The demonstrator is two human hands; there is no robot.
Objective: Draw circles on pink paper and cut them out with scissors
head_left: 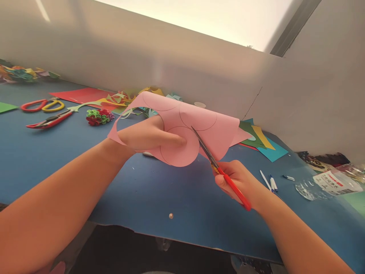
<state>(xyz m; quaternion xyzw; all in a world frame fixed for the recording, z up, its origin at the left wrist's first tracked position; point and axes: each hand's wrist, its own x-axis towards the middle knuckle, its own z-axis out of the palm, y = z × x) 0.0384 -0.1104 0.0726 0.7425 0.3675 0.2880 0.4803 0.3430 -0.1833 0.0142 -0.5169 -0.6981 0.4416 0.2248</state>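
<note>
A pink paper sheet with circles drawn on it is held up above the blue table. My left hand grips it, thumb on top and the other fingers hidden underneath. A partly cut round section hangs at its near edge below my thumb. My right hand is closed round red-handled scissors. Their blades point up and left, with the tips on the paper just right of the round section. Around my left wrist curves a cut-out strip of the same sheet.
Pliers, red and yellow handles and a quilled flower cluster lie left. Red paper and scraps lie behind; coloured sheets, pens and a plastic bottle are right. A bead sits near the front edge.
</note>
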